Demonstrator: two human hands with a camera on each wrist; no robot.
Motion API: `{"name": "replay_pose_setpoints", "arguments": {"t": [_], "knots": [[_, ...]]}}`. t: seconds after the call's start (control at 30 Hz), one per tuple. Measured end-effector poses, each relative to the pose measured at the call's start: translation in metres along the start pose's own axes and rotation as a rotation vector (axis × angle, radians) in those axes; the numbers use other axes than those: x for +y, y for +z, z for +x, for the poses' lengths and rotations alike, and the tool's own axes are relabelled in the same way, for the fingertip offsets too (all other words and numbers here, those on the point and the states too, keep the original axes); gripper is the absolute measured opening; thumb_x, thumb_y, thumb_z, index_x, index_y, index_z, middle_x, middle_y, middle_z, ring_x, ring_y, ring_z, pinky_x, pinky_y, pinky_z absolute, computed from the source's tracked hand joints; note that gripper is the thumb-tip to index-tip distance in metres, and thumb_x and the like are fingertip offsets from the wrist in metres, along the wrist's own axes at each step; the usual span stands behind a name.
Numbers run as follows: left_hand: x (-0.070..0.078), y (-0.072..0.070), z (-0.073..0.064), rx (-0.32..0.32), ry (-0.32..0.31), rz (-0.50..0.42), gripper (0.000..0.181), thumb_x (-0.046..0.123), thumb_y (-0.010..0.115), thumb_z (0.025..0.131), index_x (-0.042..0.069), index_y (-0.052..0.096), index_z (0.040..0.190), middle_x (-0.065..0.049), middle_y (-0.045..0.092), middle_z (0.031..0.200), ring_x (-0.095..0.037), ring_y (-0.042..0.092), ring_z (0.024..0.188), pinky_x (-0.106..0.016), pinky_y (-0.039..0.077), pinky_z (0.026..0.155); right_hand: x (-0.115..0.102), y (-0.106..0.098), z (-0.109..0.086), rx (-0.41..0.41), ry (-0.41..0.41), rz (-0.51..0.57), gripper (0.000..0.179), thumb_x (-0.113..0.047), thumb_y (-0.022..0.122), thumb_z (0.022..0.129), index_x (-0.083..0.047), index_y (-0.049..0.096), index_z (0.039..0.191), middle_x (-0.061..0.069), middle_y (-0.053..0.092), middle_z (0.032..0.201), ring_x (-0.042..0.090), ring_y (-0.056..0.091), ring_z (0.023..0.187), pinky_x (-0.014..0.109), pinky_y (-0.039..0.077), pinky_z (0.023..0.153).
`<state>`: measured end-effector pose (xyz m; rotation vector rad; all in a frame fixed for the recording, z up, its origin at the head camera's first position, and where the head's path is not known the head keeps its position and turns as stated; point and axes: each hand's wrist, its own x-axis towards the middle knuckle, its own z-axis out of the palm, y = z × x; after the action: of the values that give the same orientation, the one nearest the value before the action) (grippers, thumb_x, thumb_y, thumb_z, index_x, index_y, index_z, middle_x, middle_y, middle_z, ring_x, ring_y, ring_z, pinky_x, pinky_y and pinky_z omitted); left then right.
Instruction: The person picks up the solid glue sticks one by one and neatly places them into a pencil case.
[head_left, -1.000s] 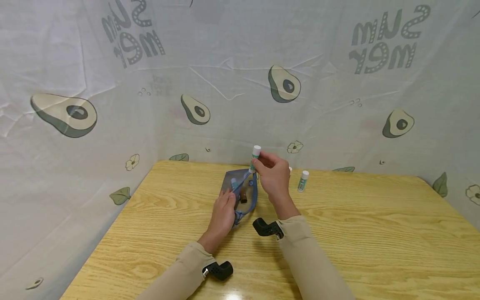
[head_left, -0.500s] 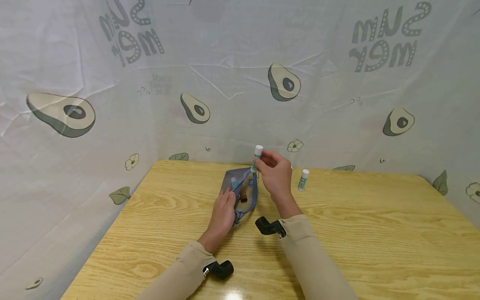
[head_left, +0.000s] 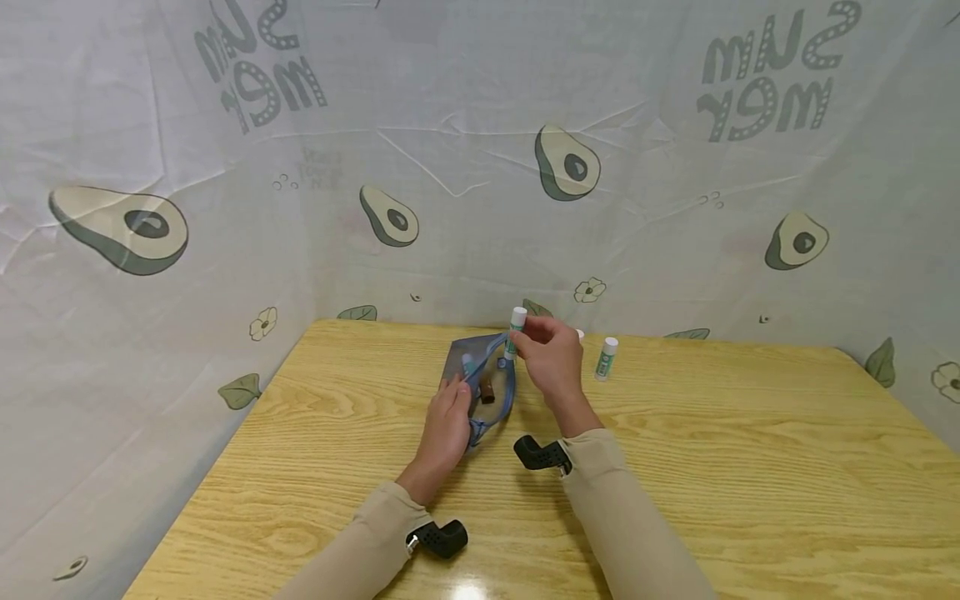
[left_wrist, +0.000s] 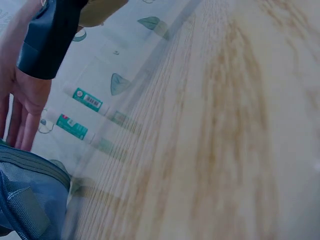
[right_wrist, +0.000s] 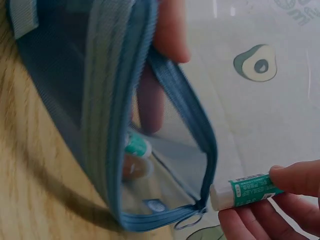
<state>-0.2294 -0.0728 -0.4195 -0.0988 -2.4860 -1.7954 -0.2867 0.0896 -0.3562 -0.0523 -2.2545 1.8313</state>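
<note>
A blue mesh zipper pouch (head_left: 512,387) stands open on the table, its edge held by my left hand (head_left: 446,421). In the right wrist view, fingers of that hand show at the zipper edge and through the mesh. My right hand (head_left: 553,357) pinches an upright glue stick (head_left: 517,321), white cap on top, at the far end of the pouch's mouth. In the right wrist view the base of that glue stick (right_wrist: 250,191) is beside the zipper corner. Inside the pouch are another glue stick (right_wrist: 137,145) and a small dark brown object (head_left: 487,391).
Right of my right hand, a capped glue stick (head_left: 607,360) stands on the wooden table (head_left: 735,467). A second standing glue stick (left_wrist: 72,126) shows in the left wrist view, mostly hidden by my hand in the head view. A printed cloth (head_left: 465,108) hangs behind the table.
My right hand has shifted slightly right, then lowered the glue stick toward the pouch's mouth. The left hand and pouch have stayed in place.
</note>
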Motion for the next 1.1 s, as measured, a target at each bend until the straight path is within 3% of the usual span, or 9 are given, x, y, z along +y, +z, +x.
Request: {"name": "replay_pose_setpoints", "arguments": {"t": [0.2, 0.5, 0.87, 1.1], "knots": [[0.001, -0.001, 0.000, 0.006, 0.000, 0.012, 0.057, 0.028, 0.028, 0.117, -0.009, 0.039, 0.160, -0.029, 0.033, 0.170, -0.049, 0.015, 0.163, -0.068, 0.015, 0.131, 0.011, 0.003, 0.002, -0.014, 0.030, -0.013, 0.033, -0.009, 0.074, 0.099, 0.003, 0.072, 0.129, 0.023, 0.073, 0.120, 0.035, 0.075, 0.105, 0.037, 0.066, 0.089], [0.001, -0.001, 0.000, 0.002, -0.003, 0.016, 0.057, 0.028, 0.028, 0.118, -0.009, 0.039, 0.160, -0.028, 0.033, 0.170, -0.049, 0.015, 0.164, -0.068, 0.015, 0.131, 0.025, 0.008, 0.004, -0.067, 0.096, 0.000, 0.033, -0.005, 0.073, 0.099, 0.006, 0.071, 0.130, 0.027, 0.071, 0.125, 0.043, 0.073, 0.115, 0.051, 0.063, 0.098], [-0.002, 0.001, 0.001, -0.002, -0.024, 0.006, 0.056, 0.028, 0.027, 0.118, -0.007, 0.038, 0.161, -0.026, 0.032, 0.171, -0.046, 0.014, 0.165, -0.065, 0.014, 0.133, 0.032, 0.005, 0.005, -0.094, 0.159, -0.029, 0.028, -0.004, 0.072, 0.098, 0.009, 0.073, 0.124, 0.026, 0.076, 0.117, 0.038, 0.077, 0.105, 0.044, 0.066, 0.089], [-0.002, 0.000, 0.001, 0.001, -0.005, 0.005, 0.055, 0.026, 0.027, 0.118, -0.009, 0.040, 0.159, -0.028, 0.033, 0.170, -0.047, 0.014, 0.164, -0.066, 0.014, 0.132, 0.037, 0.006, 0.008, -0.107, 0.180, -0.020, 0.031, -0.006, 0.073, 0.098, 0.009, 0.072, 0.126, 0.028, 0.073, 0.125, 0.034, 0.078, 0.105, 0.039, 0.067, 0.086]]}}
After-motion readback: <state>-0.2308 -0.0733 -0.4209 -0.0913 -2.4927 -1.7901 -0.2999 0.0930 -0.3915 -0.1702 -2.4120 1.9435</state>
